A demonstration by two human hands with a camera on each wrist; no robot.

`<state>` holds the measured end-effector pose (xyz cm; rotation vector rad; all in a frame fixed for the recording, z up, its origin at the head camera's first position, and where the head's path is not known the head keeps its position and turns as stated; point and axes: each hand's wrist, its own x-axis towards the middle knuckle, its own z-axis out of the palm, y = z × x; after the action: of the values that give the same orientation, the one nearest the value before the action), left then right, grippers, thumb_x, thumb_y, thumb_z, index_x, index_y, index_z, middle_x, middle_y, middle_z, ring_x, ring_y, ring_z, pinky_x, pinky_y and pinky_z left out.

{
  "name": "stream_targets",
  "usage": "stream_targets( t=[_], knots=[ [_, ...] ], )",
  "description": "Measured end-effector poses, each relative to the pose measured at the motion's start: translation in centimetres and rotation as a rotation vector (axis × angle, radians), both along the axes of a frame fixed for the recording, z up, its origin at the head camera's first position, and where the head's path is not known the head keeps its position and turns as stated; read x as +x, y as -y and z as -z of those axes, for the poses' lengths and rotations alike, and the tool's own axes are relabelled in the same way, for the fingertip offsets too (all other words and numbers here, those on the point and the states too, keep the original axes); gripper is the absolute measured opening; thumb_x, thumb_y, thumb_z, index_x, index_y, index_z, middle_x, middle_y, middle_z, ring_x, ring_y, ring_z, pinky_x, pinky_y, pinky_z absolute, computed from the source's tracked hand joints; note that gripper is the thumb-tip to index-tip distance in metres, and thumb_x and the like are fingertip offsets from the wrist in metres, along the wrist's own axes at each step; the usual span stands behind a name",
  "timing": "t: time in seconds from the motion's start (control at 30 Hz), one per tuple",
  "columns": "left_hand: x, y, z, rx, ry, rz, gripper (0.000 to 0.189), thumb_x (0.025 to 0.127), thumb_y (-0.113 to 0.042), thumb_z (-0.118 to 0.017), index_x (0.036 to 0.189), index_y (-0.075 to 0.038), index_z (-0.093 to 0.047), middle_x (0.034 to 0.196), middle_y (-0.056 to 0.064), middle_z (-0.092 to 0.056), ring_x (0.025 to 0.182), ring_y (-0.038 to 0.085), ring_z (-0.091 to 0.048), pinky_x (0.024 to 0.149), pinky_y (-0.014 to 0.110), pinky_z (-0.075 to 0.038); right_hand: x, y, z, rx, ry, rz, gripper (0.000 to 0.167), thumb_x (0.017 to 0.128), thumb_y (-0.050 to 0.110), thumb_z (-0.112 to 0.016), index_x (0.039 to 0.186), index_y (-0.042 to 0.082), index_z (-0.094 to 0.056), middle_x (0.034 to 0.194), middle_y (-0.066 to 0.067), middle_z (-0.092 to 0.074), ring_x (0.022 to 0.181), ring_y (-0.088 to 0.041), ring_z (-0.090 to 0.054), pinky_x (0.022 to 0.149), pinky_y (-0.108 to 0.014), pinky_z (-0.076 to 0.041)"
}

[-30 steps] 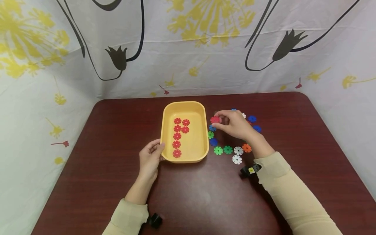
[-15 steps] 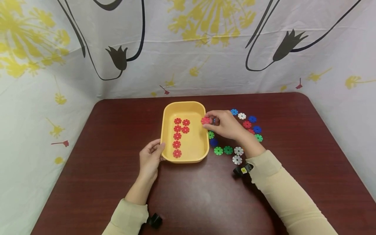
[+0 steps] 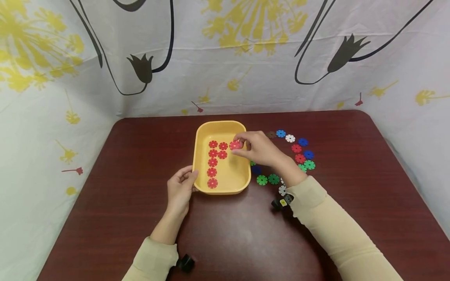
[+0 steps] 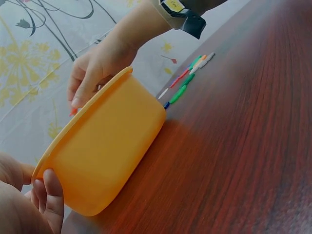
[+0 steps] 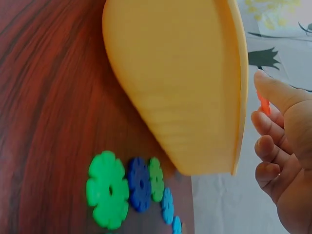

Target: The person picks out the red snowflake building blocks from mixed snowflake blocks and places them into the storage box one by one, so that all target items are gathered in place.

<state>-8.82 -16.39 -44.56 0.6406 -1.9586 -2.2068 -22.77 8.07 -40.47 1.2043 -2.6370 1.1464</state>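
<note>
A yellow plastic tray [image 3: 232, 183] stands on the dark red table, tilted in both wrist views by the camera angle. My left hand [image 3: 181, 189] grips its left rim, thumb on top and fingers beneath the lip in the left wrist view. Over the tray's right half, my right hand [image 3: 261, 148] pinches a red notched plastic disc [image 3: 234, 145] between thumb and fingers. Inside the tray, several red discs [image 3: 212, 162] lie in a column along the left, with two more red discs [image 3: 222, 155] beside its upper end. The held disc is level with the upper one of these.
Right of the tray, loose discs form a rough ring on the table: green discs [image 3: 273, 179], blue discs [image 3: 308, 154], red discs [image 3: 296, 148], white and brown ones. My right forearm partly covers them. A patterned cloth [image 3: 225, 89] hangs behind the table's back edge.
My right hand has carried the red disc leftward from the ring of discs, across the tray's right rim, to over its inside. The left hand has stayed at the rim.
</note>
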Motion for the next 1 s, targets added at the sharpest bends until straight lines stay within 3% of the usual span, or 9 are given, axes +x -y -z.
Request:
stream_targets(
  t=[0.2,0.33,0.5,0.67,0.8,1.0],
  knots=[
    [-0.1,0.0,-0.1,-0.011,-0.006,0.004,0.029,0.097,-0.012,-0.071,0.122,0.002,-0.067,0.09,0.006,-0.058,0.066,0.013,-0.058,0.054,0.02,-0.054,0.2,1.6,-0.5,-0.015,-0.031,-0.048,0.03,0.088,0.024,-0.082,0.107,0.003,-0.072,0.084,0.0,-0.065,0.074,-0.015,-0.056,0.064,-0.032,-0.049],
    [-0.1,0.0,-0.1,-0.021,-0.003,0.002,0.029,0.096,-0.013,-0.071,0.122,0.002,-0.067,0.091,0.006,-0.058,0.066,0.014,-0.059,0.053,0.02,-0.053,0.2,2.7,-0.5,0.04,-0.021,-0.066,0.031,0.087,0.025,-0.083,0.107,0.005,-0.072,0.087,-0.002,-0.067,0.08,-0.018,-0.059,0.069,-0.034,-0.051],
    [0.0,0.0,0.0,-0.025,0.013,-0.001,0.029,0.096,-0.014,-0.072,0.121,0.001,-0.067,0.09,0.006,-0.058,0.065,0.014,-0.058,0.053,0.02,-0.053,0.3,4.0,0.1,0.136,0.027,-0.054,0.031,0.089,0.029,-0.081,0.108,0.007,-0.071,0.085,-0.002,-0.065,0.079,-0.023,-0.059,0.068,-0.03,-0.048],
    [0.0,0.0,-0.1,-0.029,0.01,0.0,0.03,0.097,-0.014,-0.071,0.122,0.002,-0.067,0.09,0.007,-0.058,0.064,0.013,-0.058,0.053,0.021,-0.053,0.3,5.0,0.4,0.189,0.032,-0.054,0.031,0.089,0.029,-0.081,0.107,0.005,-0.072,0.079,0.0,-0.063,0.07,-0.018,-0.055,0.063,-0.028,-0.046],
    [0.0,0.0,-0.1,-0.03,0.008,0.004,0.03,0.097,-0.014,-0.071,0.122,0.002,-0.067,0.09,0.006,-0.058,0.063,0.012,-0.057,0.053,0.02,-0.053,0.5,5.6,0.5,0.332,0.032,-0.044,0.032,0.09,0.031,-0.08,0.109,0.007,-0.073,0.076,0.002,-0.058,0.069,-0.015,-0.05,0.063,-0.028,-0.042],
    [0.0,0.0,-0.2,-0.026,0.004,0.008,0.03,0.097,-0.014,-0.071,0.122,0.002,-0.067,0.089,0.006,-0.058,0.064,0.013,-0.058,0.053,0.021,-0.053,0.8,6.2,0.6,0.573,0.008,-0.037,0.025,0.09,0.035,-0.079,0.093,0.012,-0.068,0.074,0.0,-0.055,0.071,-0.017,-0.047,0.064,-0.032,-0.04]
  ],
)
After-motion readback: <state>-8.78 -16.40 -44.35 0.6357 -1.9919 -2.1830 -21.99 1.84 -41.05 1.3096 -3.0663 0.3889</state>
